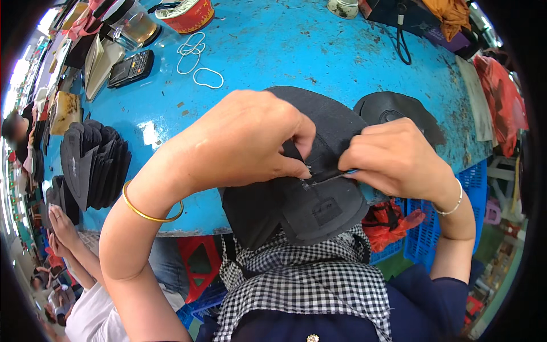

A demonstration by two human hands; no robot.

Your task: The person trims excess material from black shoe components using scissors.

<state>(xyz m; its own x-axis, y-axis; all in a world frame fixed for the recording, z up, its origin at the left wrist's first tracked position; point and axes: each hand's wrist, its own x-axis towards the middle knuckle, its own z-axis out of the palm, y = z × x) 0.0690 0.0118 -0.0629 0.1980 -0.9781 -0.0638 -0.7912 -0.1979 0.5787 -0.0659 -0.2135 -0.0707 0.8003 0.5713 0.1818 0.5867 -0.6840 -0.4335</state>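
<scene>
We saw glossy blue paint on the table (250, 51), rough and scuffed toward its right edge. At its near edge, the black pieces (348, 206) looked matt, perhaps felt or imitation leather; the stack (102, 165) by its left edge was dull. Crinkled, shiny plastic formed the red bag (498, 94) at its right edge. The apron (319, 288) was woven cloth, the bangle (149, 217) polished metal.

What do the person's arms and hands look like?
No gloves! Near the left hand, a shiny gold bangle circles the arm. By the right hand is a thin, pale bracelet. The right arm's sleeve is short and dark blue.
</scene>
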